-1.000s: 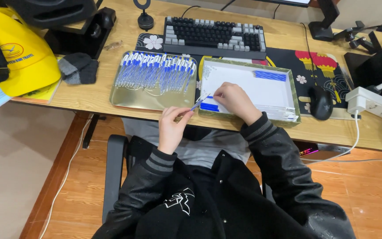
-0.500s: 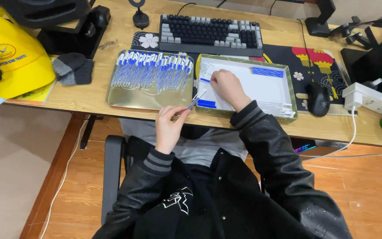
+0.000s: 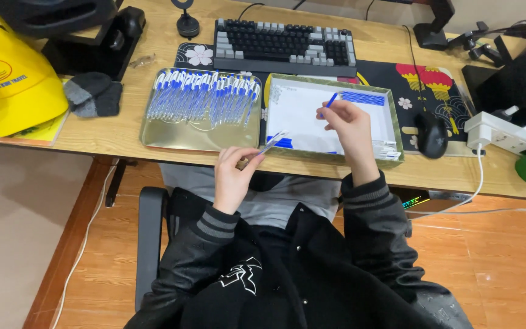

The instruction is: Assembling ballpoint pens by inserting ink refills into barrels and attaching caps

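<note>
My left hand (image 3: 231, 178) is closed on a clear pen barrel (image 3: 267, 147), pinched between thumb and fingers at the near edge of the desk (image 3: 111, 141). I hold the barrel tilted up and to the right, open end toward the box, apparently so a part can be fed in from that side.

My right hand (image 3: 351, 125) is closed on a small blue pen part (image 3: 331, 100), gripped at the fingertips and raised above the box. The two hands are apart, the right one farther and to the right of the left.

Container layout:
- Left: a shallow gold metal tray (image 3: 171, 141) carries a row of pens with blue caps (image 3: 205, 97), laid side by side along its far half, which keeps them sorted and within reach of the left hand.
- Right: a green-rimmed cardboard box (image 3: 397, 131) with a white floor holds a cluster of blue parts (image 3: 362, 97) in its far right corner and a few more blue pieces (image 3: 282, 142) at its near left corner.

Marked items:
- A yellow cap (image 3: 16, 73) at the far left bears a round emblem and a line of print on its front.
- A dark desk mat (image 3: 442, 100) under the box shows red lantern shapes and white flowers.
- A black mouse (image 3: 431, 135) lies on the mat, just right of the box
</note>
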